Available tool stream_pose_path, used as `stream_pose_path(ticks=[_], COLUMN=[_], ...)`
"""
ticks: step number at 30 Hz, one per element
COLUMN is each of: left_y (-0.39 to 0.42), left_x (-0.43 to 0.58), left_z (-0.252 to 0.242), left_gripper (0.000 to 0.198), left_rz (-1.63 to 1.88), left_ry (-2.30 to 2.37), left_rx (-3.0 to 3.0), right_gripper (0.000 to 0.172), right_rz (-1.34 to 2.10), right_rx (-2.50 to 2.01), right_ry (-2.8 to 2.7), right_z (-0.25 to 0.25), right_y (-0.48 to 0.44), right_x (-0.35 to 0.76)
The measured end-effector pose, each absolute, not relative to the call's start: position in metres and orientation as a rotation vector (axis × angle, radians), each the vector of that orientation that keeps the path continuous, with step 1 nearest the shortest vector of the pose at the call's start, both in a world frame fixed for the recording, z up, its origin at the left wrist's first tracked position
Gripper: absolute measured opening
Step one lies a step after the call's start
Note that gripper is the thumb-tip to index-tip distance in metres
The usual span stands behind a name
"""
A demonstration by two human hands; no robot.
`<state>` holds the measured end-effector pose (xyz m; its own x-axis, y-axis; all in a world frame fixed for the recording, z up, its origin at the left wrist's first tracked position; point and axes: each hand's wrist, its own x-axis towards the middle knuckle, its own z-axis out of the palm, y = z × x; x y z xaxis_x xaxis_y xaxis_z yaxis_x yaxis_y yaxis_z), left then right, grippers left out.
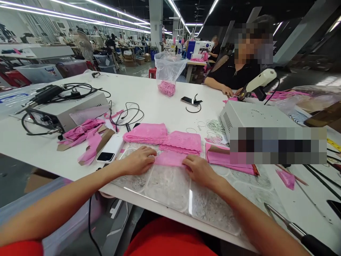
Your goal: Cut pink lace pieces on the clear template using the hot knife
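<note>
A thin, flat piece of pink fabric (169,159) stretches between my two hands over the clear mat (167,188). My left hand (141,160) is closed, with its fingertips at the left end of the piece. At the right end, my right hand (198,170) pinches the fabric between thumb and fingers. Just beyond lie two neat stacks of pink fabric, a left stack (146,133) and a right stack (181,141), side by side and touching. Another folded pink bundle (229,160) with a brown strip rests to the right of my right hand.
Grey boxes stand left (77,106) and right (255,113). Pink scraps (85,131) and a white phone-like device (110,147) lie left. A soldering-iron-like tool (295,229) lies front right. Across the table are a bag of pink pieces (167,80) and a co-worker (234,74).
</note>
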<state>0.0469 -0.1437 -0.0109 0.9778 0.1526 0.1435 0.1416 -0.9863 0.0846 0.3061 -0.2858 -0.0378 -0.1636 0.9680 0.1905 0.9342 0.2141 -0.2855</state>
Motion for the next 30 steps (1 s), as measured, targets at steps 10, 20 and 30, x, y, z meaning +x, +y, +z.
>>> stream_pose_path(ticks=[10, 20, 30], left_y=[-0.125, -0.096, -0.099], left_x=[0.076, 0.139, 0.134], left_z=[-0.010, -0.026, -0.023], left_gripper=[0.013, 0.022, 0.016], left_rz=[0.211, 0.272, 0.217], left_ry=[0.512, 0.658, 0.659], left_rx=[3.052, 3.040, 3.029], right_gripper=[0.014, 0.013, 0.016], right_rz=[0.222, 0.232, 0.300], right_rx=[-1.745, -1.803, -1.768], right_ry=[-1.800, -1.753, -1.702], right_z=[-0.040, -0.056, -0.055], right_y=[-0.250, -0.226, -0.225], right_x=[0.319, 0.342, 0.344])
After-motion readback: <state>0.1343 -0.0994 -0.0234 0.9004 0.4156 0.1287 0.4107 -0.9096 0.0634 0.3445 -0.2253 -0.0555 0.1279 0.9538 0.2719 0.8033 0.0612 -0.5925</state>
